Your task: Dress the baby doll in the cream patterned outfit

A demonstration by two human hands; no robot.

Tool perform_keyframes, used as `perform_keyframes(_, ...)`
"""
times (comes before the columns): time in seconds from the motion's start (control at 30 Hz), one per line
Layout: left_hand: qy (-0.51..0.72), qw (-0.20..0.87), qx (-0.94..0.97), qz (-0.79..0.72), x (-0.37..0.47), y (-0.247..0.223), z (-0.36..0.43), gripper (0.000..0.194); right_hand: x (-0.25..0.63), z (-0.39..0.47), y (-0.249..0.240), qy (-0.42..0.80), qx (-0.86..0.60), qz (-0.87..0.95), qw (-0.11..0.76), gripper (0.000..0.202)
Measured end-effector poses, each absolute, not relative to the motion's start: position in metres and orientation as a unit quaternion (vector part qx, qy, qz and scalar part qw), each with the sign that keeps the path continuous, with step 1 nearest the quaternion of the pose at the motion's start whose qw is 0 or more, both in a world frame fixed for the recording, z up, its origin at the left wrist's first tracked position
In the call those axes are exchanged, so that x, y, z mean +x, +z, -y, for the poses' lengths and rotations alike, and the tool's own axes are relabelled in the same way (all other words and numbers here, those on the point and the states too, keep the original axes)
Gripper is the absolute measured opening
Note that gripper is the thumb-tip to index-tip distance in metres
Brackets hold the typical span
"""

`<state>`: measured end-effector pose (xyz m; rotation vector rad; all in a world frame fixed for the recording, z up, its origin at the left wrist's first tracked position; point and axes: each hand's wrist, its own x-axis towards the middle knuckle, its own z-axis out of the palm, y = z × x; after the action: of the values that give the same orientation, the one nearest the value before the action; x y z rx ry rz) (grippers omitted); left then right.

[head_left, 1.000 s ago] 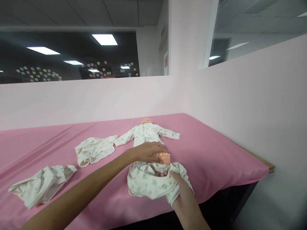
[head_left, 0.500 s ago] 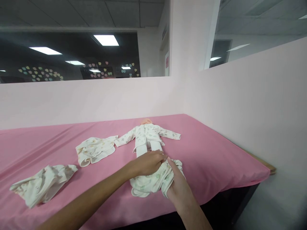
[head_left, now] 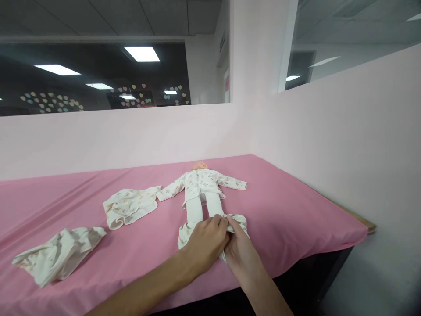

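A baby doll lies on its back on the pink-covered table, in a white printed shirt (head_left: pixel 201 183) with its sleeves spread. Its white legs (head_left: pixel 194 210) are bare down to the shins. White printed baby pants (head_left: pixel 184 234) are bunched around the lower legs, hiding the feet. My left hand (head_left: pixel 208 241) is closed on the bunched cloth, its fingertips partly hidden. Touching it on the right, my right hand (head_left: pixel 241 251) pinches the pants with the thumb on top.
To the left lie a printed baby shirt (head_left: pixel 130 205) and another crumpled printed garment (head_left: pixel 61 252). The pink sheet (head_left: pixel 289 210) covers the table up to pale walls (head_left: pixel 131 140) behind and at the right. A wooden edge (head_left: pixel 355 216) shows by the right wall.
My left hand has come down from the doll's knees towards me, and more of the legs shows. The pants are bunched lower and tighter. My right hand has shifted slightly.
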<state>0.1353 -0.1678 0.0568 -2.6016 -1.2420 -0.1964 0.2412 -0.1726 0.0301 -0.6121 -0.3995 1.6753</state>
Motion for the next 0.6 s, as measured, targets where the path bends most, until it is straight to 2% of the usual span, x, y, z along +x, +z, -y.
perform_keyframes(0.2, -0.181, -0.036, -0.872, 0.454, 0.122, 0.064, 0.157, 0.022, 0.241, 0.174, 0.026, 0.728, -0.254, 0.209, 0.602, 0.021)
perform_keyframes(0.43, -0.256, -0.143, -0.853, 0.433, 0.116, 0.068, 0.149, 0.023, 0.245, 0.17, 0.02, 0.722, -0.244, 0.24, 0.601, 0.039)
perform_keyframes(0.6, -0.268, -0.201, -0.841, 0.425, 0.114, 0.063, 0.145, 0.028, 0.249, 0.169, 0.012, 0.704, -0.259, 0.288, 0.595, 0.038)
